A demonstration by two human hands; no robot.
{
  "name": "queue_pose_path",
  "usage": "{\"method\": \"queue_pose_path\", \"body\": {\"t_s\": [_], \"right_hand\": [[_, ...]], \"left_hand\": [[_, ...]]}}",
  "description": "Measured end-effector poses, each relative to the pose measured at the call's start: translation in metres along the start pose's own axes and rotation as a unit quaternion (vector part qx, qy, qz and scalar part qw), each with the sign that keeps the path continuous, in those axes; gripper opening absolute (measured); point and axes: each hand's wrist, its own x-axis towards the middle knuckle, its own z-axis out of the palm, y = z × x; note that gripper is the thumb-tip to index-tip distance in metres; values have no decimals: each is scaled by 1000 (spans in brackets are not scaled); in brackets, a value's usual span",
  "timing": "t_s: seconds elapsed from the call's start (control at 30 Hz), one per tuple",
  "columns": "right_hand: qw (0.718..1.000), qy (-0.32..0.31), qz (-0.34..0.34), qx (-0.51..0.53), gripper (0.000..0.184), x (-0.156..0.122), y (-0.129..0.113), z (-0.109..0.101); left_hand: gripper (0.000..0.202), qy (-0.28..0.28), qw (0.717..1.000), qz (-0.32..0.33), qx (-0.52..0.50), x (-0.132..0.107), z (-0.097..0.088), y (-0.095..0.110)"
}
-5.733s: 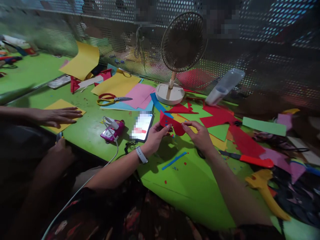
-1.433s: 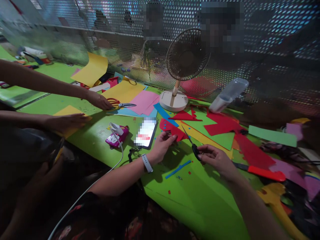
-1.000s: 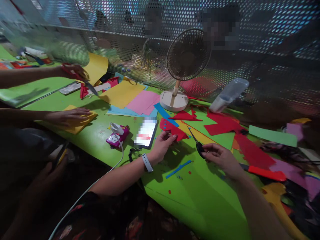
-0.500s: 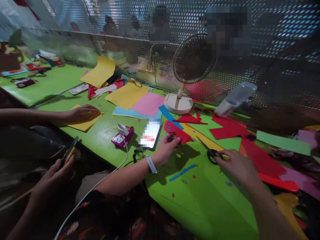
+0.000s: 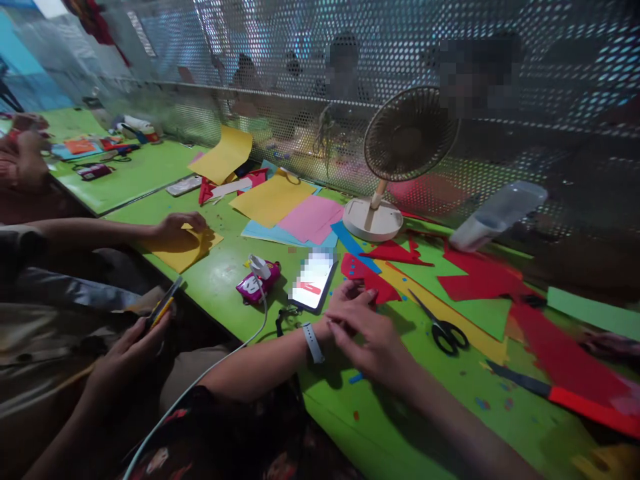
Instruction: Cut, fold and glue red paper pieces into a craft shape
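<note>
My left hand (image 5: 346,299), a pale watch on its wrist, rests on the green table (image 5: 450,413) and pinches the edge of a red paper piece (image 5: 367,283). My right hand (image 5: 373,340) reaches across just in front of it, fingers stretched out and holding nothing, partly covering the left hand. Black-handled scissors (image 5: 444,330) lie alone on the table to the right of both hands, blades pointing away. A small blue paper strip (image 5: 356,378) peeks out under my right forearm.
A phone (image 5: 315,280) and a pink power bank (image 5: 257,283) with a white cable lie left of my hands. A desk fan (image 5: 395,160), coloured sheets (image 5: 300,213), a clear container (image 5: 495,213) and a red-handled knife (image 5: 565,400) surround them. Another person's hand (image 5: 177,227) presses yellow paper.
My right hand has laid the scissors on the table and moved left over my left hand. The other person took the red scissors away. My view has shifted left.
</note>
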Motion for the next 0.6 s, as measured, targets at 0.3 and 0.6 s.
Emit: {"method": "queue_pose_path", "body": {"t_s": [0.3, 0.6], "right_hand": [[973, -9, -181, -142, 22, -29, 10, 54], [964, 3, -197, -177, 22, -27, 9, 54]], "left_hand": [[46, -51, 999, -5, 3, -2, -1, 10], [47, -61, 998, 5, 0, -2, -3, 6]]}}
